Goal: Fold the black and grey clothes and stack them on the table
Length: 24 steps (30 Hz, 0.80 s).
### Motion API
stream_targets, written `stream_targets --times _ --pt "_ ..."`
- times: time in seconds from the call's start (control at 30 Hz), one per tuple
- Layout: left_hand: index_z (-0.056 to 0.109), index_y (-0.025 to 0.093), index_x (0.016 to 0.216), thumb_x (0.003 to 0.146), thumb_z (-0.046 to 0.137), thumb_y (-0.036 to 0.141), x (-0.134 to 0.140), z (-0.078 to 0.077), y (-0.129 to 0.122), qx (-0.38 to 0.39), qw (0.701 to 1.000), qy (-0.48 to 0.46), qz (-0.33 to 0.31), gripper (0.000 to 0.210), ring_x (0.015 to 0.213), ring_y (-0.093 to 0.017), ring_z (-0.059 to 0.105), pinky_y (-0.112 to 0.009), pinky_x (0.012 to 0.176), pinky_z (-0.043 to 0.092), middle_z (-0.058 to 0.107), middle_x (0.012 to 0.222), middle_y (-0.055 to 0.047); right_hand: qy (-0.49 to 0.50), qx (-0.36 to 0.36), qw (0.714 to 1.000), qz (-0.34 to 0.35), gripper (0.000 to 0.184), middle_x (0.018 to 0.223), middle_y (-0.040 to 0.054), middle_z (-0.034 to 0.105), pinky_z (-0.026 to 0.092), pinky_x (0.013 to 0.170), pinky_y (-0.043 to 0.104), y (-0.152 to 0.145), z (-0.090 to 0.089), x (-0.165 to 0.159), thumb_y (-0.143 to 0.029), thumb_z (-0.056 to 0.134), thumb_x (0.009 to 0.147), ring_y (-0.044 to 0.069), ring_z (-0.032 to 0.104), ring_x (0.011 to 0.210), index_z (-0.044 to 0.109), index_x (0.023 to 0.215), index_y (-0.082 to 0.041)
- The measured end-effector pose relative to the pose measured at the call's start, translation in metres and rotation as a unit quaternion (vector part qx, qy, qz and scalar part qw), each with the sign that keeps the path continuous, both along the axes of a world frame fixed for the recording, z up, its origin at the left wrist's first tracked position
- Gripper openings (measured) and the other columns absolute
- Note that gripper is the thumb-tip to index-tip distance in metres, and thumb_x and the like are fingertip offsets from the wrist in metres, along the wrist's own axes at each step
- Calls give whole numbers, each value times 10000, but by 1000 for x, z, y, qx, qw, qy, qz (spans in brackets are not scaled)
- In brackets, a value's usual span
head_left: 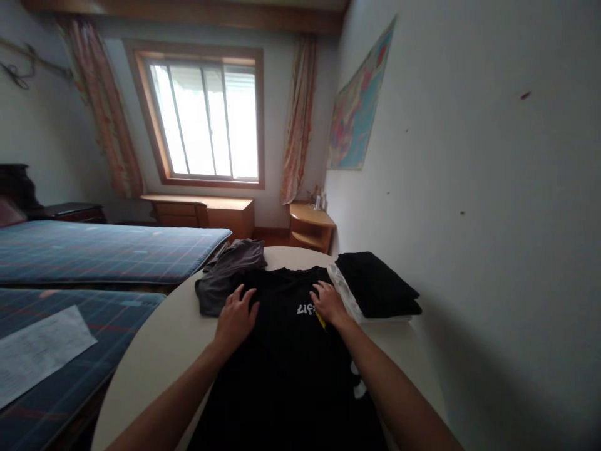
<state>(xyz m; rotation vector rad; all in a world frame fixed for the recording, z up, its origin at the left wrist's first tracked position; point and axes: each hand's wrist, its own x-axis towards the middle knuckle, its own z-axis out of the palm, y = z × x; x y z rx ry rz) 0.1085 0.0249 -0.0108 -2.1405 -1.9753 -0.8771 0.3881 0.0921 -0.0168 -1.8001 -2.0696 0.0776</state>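
Fingers were slightly apart, clamped on nothing: left hand [236, 315] and right hand [328, 302] lay high on the black shirt [286, 369]. Light, even outward strokes seemed best. Shirt lay spread on the surface [153, 354]; grey clothing [235, 260] left of it, folded stack [375, 285] right.

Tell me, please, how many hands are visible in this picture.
2: the left hand is at the left side of the black shirt, and the right hand at its right side, beside the white lettering.
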Motion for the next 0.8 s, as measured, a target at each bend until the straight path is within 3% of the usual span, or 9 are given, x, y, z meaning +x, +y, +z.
stream_targets --times 0.07,0.13,0.27,0.37,0.47,0.57,0.8 --pt "557 214 1354 957 477 348 -22 -9 13 -37 996 -26 70 426 1197 -329 565 -465 984 464 531 1402 -169 -4 -5 1000 15 490 1463 126 504 283 1141 362 -3 0 -15 -397 416 979 249 419 1365 569 1369 -143" --pt "558 217 1365 962 453 366 -37 -17 20 -67 993 -52 85 442 1133 -330 599 -470 960 470 625 1293 -154 -10 -25 999 26 512 1497 111 469 262 1153 398 -6 -2 -31 -437 392 988 260 388 1393 533 1407 -178" --pt "688 225 1189 922 501 345 -45 -26 28 -52 983 -165 60 347 1091 -330 616 -496 980 449 710 1154 -112 -25 -68 997 30 553 1553 86 393 196 1169 493 -12 -12 -52 -518 372 983 293 306 1442 493 1439 -231" --pt "726 199 1041 859 541 242 -45 -25 33 -29 967 -253 21 263 1067 -265 647 -413 1002 463 715 1142 -86 -28 -53 998 29 557 1554 76 392 186 1171 485 -17 -16 -56 -524 389 973 285 300 1445 491 1441 -240" --pt "696 171 1056 832 519 189 -48 -23 36 -12 956 -295 8 286 1001 -208 679 -335 964 499 721 1096 -71 -19 -35 999 33 533 1533 68 428 214 1164 450 -19 -16 -54 -505 394 972 269 330 1431 516 1421 -245" --pt "652 142 1078 814 495 157 -55 -23 37 1 939 -342 34 307 860 -194 704 -317 846 551 721 1019 -77 -14 -26 999 35 519 1515 66 455 227 1158 433 -20 -16 -51 -492 410 966 266 354 1417 542 1400 -238" --pt "546 125 1223 816 563 141 -70 -31 40 -11 907 -411 94 407 762 -158 698 -270 641 582 641 1239 -155 -13 15 998 52 440 1445 59 536 216 1162 425 -22 -16 -52 -431 432 969 248 405 1373 604 1329 -244"
